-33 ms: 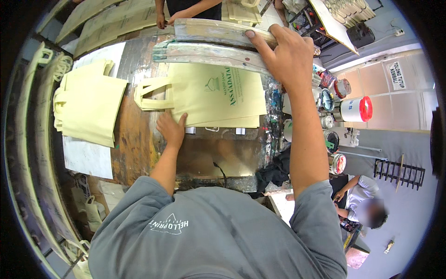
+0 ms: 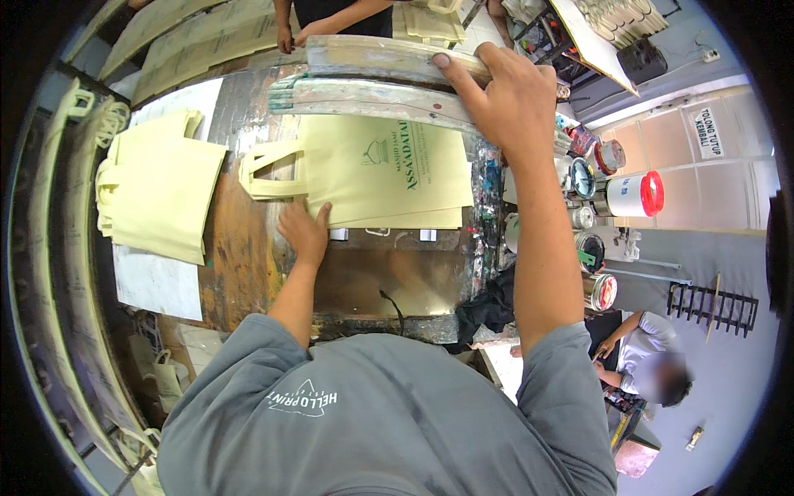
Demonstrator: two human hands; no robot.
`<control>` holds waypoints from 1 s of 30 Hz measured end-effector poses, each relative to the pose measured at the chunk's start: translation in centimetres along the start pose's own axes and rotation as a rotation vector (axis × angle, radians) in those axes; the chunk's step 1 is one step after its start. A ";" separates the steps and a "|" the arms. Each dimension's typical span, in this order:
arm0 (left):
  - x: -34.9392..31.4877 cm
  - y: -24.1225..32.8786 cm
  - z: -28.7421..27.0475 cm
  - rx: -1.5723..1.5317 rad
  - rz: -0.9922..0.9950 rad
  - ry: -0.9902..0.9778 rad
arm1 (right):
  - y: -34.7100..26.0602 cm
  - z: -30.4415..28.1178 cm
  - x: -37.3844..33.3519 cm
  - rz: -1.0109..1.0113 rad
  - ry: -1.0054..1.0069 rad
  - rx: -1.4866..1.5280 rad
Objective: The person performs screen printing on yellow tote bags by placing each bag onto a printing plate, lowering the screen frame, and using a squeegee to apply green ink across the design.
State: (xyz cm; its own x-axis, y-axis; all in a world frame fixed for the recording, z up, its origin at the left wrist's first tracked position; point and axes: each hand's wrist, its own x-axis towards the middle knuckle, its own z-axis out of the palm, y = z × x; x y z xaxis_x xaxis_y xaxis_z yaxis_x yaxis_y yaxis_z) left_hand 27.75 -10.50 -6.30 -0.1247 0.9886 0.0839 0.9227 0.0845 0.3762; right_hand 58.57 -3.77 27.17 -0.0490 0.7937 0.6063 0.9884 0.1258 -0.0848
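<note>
Gripping the raised wooden frame (image 2: 389, 62) at twelve o'clock, the right hand (image 2: 509, 99) was clamped on its edge. The left hand (image 2: 303, 231) lay flat, fingers together, on the yellow printed bag (image 2: 380, 169) at the surface (image 2: 240, 248) centre; more bags (image 2: 161, 186) sat at nine o'clock.

The pale yellow tote bag of matt, fibrous non-woven cloth (image 2: 376, 174) carries a flat green print. The long screen frame of paint-crusted wood (image 2: 372, 58) above it looks rough and chalky. The brown worn surface (image 2: 240, 248) is scuffed and stained, glossy in patches near its front edge. At its right edge, round metal paint tins (image 2: 589, 248) shine dully, and a white plastic tub with red lid (image 2: 633, 194) looks smooth.
</note>
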 end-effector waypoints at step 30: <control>-4.5 9.1 -0.1 0.013 0.893 -0.314 | 0.6 -0.4 2.4 0.028 -0.082 -0.046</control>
State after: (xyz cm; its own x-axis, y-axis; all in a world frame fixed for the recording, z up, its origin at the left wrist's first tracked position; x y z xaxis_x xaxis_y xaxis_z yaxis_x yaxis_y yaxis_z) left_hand 36.65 -14.23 -3.21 0.7319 0.6763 0.0831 0.6337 -0.7204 0.2820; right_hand 59.05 -1.99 28.90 -0.0308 0.8427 0.5375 0.9951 0.0767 -0.0631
